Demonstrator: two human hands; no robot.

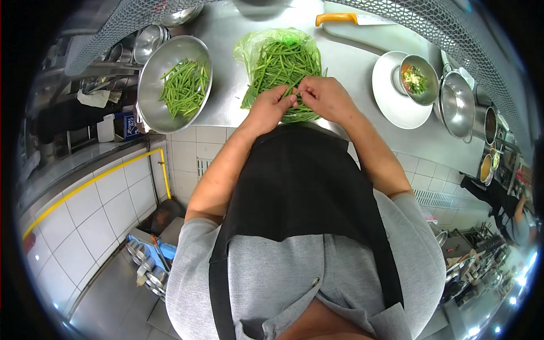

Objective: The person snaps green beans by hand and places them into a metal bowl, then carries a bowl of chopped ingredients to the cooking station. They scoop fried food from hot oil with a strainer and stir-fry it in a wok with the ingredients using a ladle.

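Long green beans (286, 65) lie heaped on an open, pale green plastic bag (245, 48) at the middle of the steel counter. Over the near side of this heap, my left hand (273, 107) is closed, thumb and fingertips pinching a green bean (288, 92). Close beside it, my right hand (327, 99) is also pinched shut at the same bean, its fingertips almost touching those of the left. To the left stands a large steel bowl (148, 90) with more green beans (186, 88) inside, which look shorter.
An orange-handled knife (336, 18) lies by a white cutting board (391, 38) at the back. Right of me, a small steel bowl (432, 76) of chopped food rests on a white plate (385, 85). Steel colanders (457, 105) stand beyond. Another person (513, 224) is at far right.
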